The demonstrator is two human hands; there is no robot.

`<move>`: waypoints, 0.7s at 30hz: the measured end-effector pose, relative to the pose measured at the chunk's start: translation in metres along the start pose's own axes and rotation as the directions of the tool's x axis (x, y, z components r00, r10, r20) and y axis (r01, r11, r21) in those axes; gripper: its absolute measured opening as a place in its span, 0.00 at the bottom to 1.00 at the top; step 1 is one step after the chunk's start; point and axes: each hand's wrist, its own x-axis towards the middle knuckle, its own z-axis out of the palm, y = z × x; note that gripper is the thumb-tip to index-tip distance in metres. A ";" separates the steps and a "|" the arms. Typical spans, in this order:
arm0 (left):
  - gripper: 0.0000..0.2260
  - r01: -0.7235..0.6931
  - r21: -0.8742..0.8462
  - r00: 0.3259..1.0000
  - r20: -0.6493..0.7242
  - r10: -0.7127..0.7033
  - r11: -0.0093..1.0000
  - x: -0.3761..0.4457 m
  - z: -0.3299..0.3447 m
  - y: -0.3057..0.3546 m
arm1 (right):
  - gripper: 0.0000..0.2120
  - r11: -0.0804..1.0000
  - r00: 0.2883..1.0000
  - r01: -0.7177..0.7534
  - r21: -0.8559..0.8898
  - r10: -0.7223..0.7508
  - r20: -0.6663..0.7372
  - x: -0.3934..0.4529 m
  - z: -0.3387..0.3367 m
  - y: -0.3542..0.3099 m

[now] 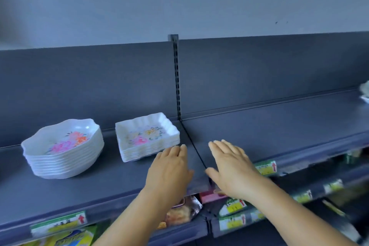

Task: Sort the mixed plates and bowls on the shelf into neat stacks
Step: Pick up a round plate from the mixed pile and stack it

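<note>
A stack of several white scalloped bowls with pink flower prints [63, 148] stands on the left of the dark shelf [269, 126]. To its right sits a stack of several white rectangular plates with floral prints [147, 138]. My left hand [169, 168] hovers flat and holds nothing, its fingertips just below the rectangular stack's front right corner. My right hand [231, 166] is spread flat over the shelf, right of the seam between the two shelf boards, and also holds nothing. More white dishes [365, 92] show at the far right edge, mostly cut off.
A slotted metal upright [176, 78] divides the back panel. Price tags [58, 223] line the shelf's front lip. Lower shelves hold packaged snacks [179, 213]. The right shelf board stretches bare from my right hand toward the far right dishes.
</note>
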 end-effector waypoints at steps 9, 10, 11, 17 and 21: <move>0.29 -0.160 -0.066 0.987 0.003 0.161 0.985 0.070 0.024 0.160 | 0.33 0.983 0.983 -0.181 -0.025 0.182 0.001 -0.037 -0.020 0.171; 0.29 -0.174 -0.069 0.985 0.004 0.175 0.982 0.076 0.026 0.176 | 0.33 0.979 0.979 -0.202 -0.028 0.202 0.002 -0.041 -0.023 0.188; 0.29 -0.189 -0.075 0.982 0.006 0.190 0.979 0.082 0.028 0.192 | 0.33 0.975 0.975 -0.222 -0.030 0.222 0.003 -0.046 -0.026 0.206; 0.28 -0.304 -0.104 0.952 0.011 0.306 0.947 0.119 0.036 0.274 | 0.34 0.938 0.939 -0.345 -0.027 0.345 -0.010 -0.070 -0.045 0.290; 0.29 -0.376 -0.129 0.925 0.006 0.380 0.918 0.148 0.038 0.318 | 0.34 0.910 0.910 -0.414 -0.011 0.413 -0.040 -0.078 -0.054 0.334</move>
